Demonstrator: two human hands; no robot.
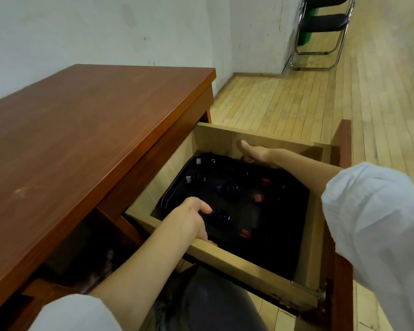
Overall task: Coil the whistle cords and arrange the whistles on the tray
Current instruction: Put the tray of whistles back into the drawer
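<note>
While left hand (193, 217), right hand (255, 155) clasp opposite rims, black tray (281, 212) in drawer (225, 137) carries red, white, purple whistles (259, 197).

I see a bare, hall-like room: pale wood-strip floor (285, 103), scuffed white plaster wall (81, 32), reddish-brown wooden desk (81, 127), and a black-padded chrome folding chair (323, 22) by the wall.

Dim, soft indoor light; shadowed drawer (227, 144) interior; wide-angle edge distortion.

Pale loose left sleeve (74, 314) pushed up near elbow; right sleeve (378, 223) same; dark grey trousers (208, 304).
</note>
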